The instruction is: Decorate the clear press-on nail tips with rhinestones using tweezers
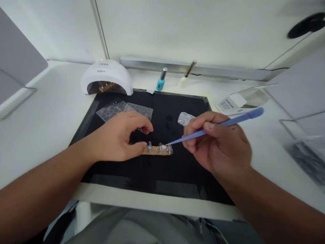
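A narrow gold-brown strip (156, 152) lies on the black mat, with clear nail tips (149, 147) standing along it. At its left end is my left hand (124, 135), the thumb touching or just over the strip and the curved fingers apart from the thumb. My right hand (219, 142) grips a slim blue pen-like tool (196, 134) that tapers to a fine point. That point meets a small whitish piece (164, 147) on the clear tip near the strip's right end. Whether the tool is a brush or tweezers I cannot tell.
Behind the black mat (167, 179) stand a white nail lamp (106, 73) with gold pieces (108, 87) inside, a turquoise polish bottle (160, 83) and a pale bottle (185, 76). Clear sheets (142, 110), a silvery piece (185, 118) and an open packet (233, 103) lie around.
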A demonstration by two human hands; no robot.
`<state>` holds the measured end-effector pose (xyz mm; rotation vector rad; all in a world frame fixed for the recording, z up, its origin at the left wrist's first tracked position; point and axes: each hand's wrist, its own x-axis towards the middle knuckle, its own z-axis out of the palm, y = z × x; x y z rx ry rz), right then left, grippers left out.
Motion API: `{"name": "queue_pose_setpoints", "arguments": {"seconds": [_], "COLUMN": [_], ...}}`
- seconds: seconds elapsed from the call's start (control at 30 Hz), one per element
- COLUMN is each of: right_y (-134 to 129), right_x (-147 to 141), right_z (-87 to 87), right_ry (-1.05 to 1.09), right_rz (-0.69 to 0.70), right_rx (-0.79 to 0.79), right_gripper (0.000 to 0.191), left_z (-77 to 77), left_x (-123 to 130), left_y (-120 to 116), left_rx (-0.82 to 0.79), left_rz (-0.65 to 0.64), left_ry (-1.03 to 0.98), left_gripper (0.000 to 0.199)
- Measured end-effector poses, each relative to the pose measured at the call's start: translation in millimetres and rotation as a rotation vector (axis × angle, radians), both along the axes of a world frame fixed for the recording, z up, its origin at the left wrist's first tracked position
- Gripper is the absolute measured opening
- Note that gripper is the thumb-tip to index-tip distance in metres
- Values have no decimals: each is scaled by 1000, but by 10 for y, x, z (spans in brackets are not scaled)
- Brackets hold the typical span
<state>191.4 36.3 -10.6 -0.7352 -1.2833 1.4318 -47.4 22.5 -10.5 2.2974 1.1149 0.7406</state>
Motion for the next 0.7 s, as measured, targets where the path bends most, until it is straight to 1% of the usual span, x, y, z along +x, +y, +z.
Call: {"name": "queue_pose_setpoints", "arguments": {"seconds": [0.07,0.13,0.2,0.27,0.33,0.4,0.53,0.63,0.7], "right_y": [-2,4,13,21,26,26,9,-10,-18], "right_x": [60,131,194,228,232,216,186,182,180], "right_z": [37,1,-97,-216,-309,-355,-356,-350,-350], "right_ry": [-17,-27,-16,0,14,25,59,46,35], "right_rz": [19,28,18,-3,2,24,61,94,88], "right_rx": [16,22,0,-69,-130,-165,-210,-244,-271], "right_gripper": [13,15,15,14,14,14,14,15,15], "left_z": [24,38,36,19,-7,-35,-70,-72,-69], "left_x": [43,102,174,250,316,360,390,392,391], "left_y": [-38,-76,-113,-143,-164,-175,-177,-173,-175], "left_rx": [19,43,74,115,158,182,196,197,193], "left_rz": [-43,-55,-42,-24,-16,-23,-25,-25,-26], "left_ry": [43,119,212,308,396,452,463,454,450], "left_gripper": [24,28,34,38,34,29,26,25,23]}}
